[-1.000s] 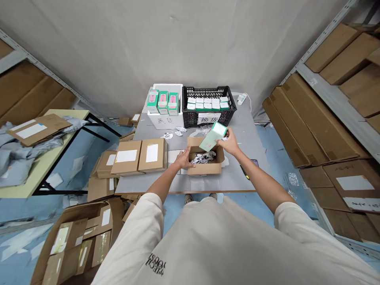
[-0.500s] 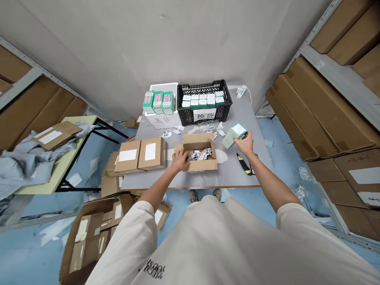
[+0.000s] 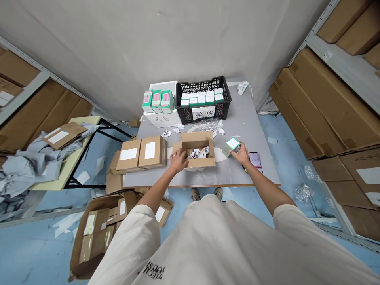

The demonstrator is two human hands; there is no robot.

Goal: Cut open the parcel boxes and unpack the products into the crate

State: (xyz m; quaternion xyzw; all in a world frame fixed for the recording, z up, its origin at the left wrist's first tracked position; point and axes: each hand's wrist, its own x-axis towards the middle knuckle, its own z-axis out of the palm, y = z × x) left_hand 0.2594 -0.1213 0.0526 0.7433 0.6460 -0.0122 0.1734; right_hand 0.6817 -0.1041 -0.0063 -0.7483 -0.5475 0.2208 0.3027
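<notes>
An open cardboard box [image 3: 197, 162] stands at the front middle of the table, with crumpled printed paper [image 3: 198, 152] inside. My left hand [image 3: 178, 160] is closed over its left side, by the raised flap. To the right of the carton, my right hand [image 3: 241, 153] grips a small green-and-white product box [image 3: 230, 147] from its right side. That box is nearly upright, its white top facing up; whether it touches the table I cannot tell. Beside my right wrist lies a phone [image 3: 255, 161] with a lit screen. A yellow-and-black utility knife is mostly hidden under the wrist.
Two closed cartons [image 3: 151, 153] sit left of my left hand. Behind stand a black crate [image 3: 203, 113] of white-and-green boxes and a white foam box [image 3: 162, 119] with several green-and-pink boxes. Paper scraps [image 3: 166, 133] lie between. A large carton [image 3: 77, 253] is on the floor at left.
My right hand has brought the product box slightly left and down, turning it from tilted to more upright. The phone now shows, while the knife is mostly covered. My left hand stays on the carton.
</notes>
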